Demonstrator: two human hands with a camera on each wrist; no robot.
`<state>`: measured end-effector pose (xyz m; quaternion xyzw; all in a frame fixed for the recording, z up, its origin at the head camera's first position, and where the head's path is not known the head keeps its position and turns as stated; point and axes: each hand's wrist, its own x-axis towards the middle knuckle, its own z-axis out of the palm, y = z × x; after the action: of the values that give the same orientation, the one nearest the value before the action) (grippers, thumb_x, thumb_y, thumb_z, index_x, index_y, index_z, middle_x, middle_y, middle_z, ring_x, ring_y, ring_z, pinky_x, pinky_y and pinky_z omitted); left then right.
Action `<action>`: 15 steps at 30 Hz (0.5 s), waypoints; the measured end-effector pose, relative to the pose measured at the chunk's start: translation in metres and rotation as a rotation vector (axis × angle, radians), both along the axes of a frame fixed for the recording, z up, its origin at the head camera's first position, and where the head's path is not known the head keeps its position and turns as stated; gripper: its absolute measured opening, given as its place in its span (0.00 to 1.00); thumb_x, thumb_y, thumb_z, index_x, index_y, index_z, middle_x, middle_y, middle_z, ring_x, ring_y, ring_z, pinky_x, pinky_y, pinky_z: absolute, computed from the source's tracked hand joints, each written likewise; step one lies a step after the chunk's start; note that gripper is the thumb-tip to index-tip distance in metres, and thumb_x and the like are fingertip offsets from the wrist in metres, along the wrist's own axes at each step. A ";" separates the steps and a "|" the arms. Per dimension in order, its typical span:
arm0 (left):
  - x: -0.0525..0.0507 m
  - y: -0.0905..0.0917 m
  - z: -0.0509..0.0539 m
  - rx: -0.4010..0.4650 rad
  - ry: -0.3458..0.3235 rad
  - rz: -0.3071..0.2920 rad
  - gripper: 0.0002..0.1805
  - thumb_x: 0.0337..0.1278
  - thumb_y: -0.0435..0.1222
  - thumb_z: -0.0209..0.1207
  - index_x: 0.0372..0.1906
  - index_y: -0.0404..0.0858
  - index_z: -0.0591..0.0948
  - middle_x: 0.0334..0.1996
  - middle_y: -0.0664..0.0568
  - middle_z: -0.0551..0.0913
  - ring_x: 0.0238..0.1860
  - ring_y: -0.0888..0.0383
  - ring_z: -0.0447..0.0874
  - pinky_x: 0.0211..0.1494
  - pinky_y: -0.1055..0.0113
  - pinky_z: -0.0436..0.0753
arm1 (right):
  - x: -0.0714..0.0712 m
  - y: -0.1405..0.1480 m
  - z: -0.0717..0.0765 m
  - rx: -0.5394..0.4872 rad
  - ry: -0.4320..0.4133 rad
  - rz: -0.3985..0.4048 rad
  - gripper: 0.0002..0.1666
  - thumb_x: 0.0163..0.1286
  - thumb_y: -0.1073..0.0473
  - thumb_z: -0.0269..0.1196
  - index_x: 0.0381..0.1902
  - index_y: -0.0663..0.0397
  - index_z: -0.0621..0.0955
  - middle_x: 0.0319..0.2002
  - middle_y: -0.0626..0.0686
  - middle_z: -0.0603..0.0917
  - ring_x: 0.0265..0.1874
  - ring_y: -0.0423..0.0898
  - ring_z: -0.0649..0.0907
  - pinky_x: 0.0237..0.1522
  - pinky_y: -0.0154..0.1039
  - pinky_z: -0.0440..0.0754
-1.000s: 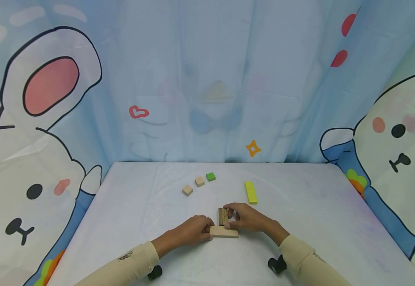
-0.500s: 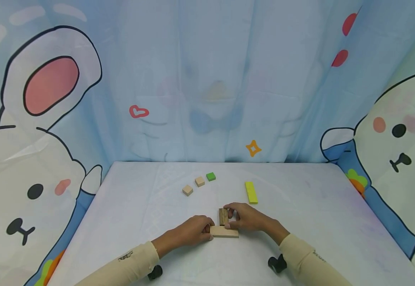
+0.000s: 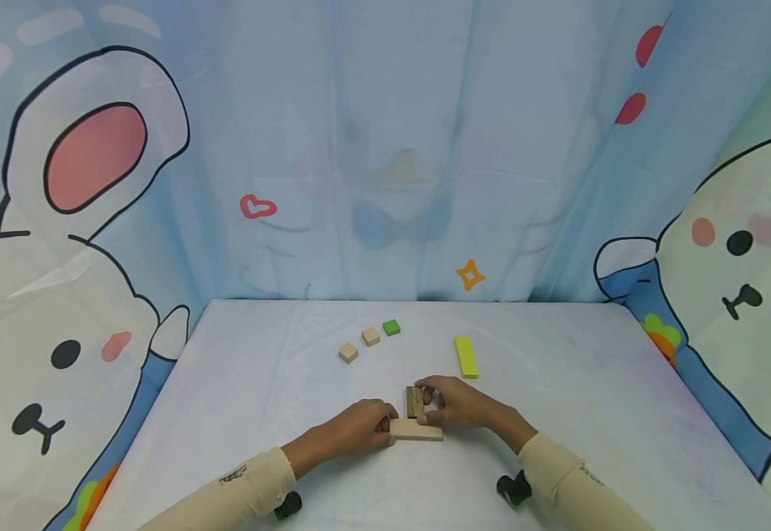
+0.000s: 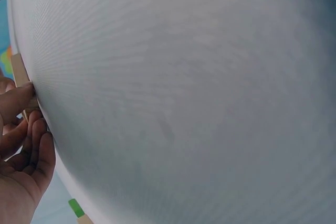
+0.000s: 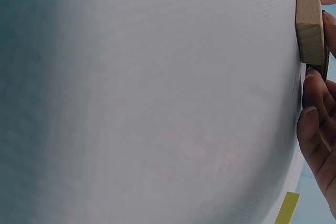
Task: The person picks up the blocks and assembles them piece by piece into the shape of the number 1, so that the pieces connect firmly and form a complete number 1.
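Observation:
A plain light wooden block (image 3: 419, 430) lies crosswise near the middle of the white table. My left hand (image 3: 362, 426) pinches its left end between thumb and fingers. Directly behind it, a dark brown wooden block (image 3: 415, 402) points away from me, seeming to meet its back side. My right hand (image 3: 457, 402) holds the brown block, index finger at the far end and thumb near the light block. In the right wrist view the light block (image 5: 310, 19) shows its end face, and the brown one is mostly hidden. The left wrist view catches only part of the light block (image 4: 19, 71).
Two small natural wooden cubes (image 3: 349, 353) and a green block (image 3: 391, 327) stand in a slanting row behind my left hand. A yellow block (image 3: 466, 358) lies behind my right hand. A printed blue curtain (image 3: 385, 147) hangs beyond the table's far edge.

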<state>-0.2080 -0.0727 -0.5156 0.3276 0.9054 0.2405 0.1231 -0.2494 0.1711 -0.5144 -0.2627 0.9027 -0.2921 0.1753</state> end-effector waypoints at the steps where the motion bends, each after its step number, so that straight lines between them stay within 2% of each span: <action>1: 0.000 0.000 0.000 0.001 -0.001 0.000 0.15 0.62 0.38 0.68 0.51 0.37 0.83 0.28 0.63 0.75 0.28 0.72 0.69 0.33 0.77 0.72 | 0.000 0.000 0.000 -0.002 -0.003 0.000 0.38 0.63 0.48 0.73 0.65 0.61 0.75 0.39 0.44 0.78 0.30 0.40 0.75 0.30 0.33 0.72; 15: 0.002 -0.001 0.002 0.004 0.002 -0.005 0.15 0.61 0.37 0.68 0.50 0.36 0.82 0.28 0.62 0.75 0.29 0.71 0.69 0.33 0.77 0.72 | -0.001 0.000 0.001 -0.014 -0.026 -0.004 0.39 0.62 0.48 0.74 0.65 0.62 0.75 0.39 0.45 0.78 0.29 0.40 0.75 0.29 0.32 0.72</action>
<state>-0.2063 -0.0732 -0.5133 0.3306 0.9041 0.2416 0.1219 -0.2502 0.1707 -0.5136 -0.2584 0.8987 -0.3023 0.1848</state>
